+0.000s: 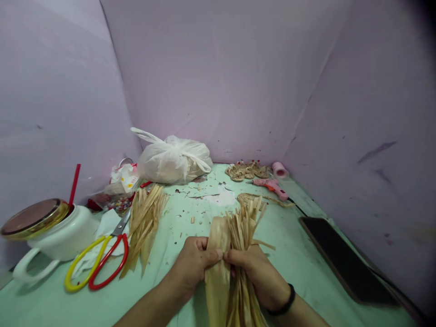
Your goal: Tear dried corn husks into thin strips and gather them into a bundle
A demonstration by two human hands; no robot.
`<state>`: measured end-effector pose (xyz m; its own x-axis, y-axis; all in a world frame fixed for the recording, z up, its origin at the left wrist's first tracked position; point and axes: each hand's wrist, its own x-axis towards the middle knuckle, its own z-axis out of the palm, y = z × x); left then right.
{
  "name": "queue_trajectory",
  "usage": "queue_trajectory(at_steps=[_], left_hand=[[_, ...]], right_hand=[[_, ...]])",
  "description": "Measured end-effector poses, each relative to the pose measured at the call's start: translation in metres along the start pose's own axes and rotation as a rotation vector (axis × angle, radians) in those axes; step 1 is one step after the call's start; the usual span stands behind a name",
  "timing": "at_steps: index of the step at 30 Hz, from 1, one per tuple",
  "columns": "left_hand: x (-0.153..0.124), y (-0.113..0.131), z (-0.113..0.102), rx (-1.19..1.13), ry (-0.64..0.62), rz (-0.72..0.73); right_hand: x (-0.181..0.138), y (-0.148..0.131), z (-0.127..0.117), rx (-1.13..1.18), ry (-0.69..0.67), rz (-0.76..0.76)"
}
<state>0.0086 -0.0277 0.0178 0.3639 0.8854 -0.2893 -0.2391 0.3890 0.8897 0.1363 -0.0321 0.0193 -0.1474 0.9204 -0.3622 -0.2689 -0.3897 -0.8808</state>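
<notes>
Near the front of the table, my left hand [197, 261] pinches a wide, flat strip of dried husk [218, 290] between thumb and fingers. Right beside it, my right hand [254, 270] is closed around a bundle of narrow dried husk strips [242, 227], its thumb tip meeting the edge of the wide strip. Both thumbs come together at the middle of the husk. The strips stand upright, fanning out above my hands and hanging below them out of the frame. A black band [284, 302] circles my right wrist.
Scissors with yellow and red handles [109, 259] lie at left beside another husk bundle [145, 227] and a white mug [64, 231]. A tied plastic bag [173, 159], woven pieces [247, 171], a pink glue gun [272, 186] and a pink roll [279, 170] lie behind. A phone [344, 259] rests right.
</notes>
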Motion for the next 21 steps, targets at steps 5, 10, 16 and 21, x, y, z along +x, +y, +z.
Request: queue_trajectory(at_steps=[5, 10, 16, 21], left_hand=[[0.0, 0.005, -0.005, 0.009, 0.036, -0.067], [0.001, 0.003, -0.011, -0.038, -0.009, -0.102], [0.005, 0.003, -0.016, -0.004, 0.072, -0.139], [0.008, 0.006, -0.02, -0.054, 0.141, -0.134]], right_hand=[[0.004, -0.001, -0.01, 0.15, -0.179, 0.098], [0.004, -0.003, -0.01, 0.329, -0.39, 0.187], [0.01, -0.003, -0.017, 0.382, -0.374, 0.225], [0.017, -0.004, -0.024, 0.471, -0.269, 0.302]])
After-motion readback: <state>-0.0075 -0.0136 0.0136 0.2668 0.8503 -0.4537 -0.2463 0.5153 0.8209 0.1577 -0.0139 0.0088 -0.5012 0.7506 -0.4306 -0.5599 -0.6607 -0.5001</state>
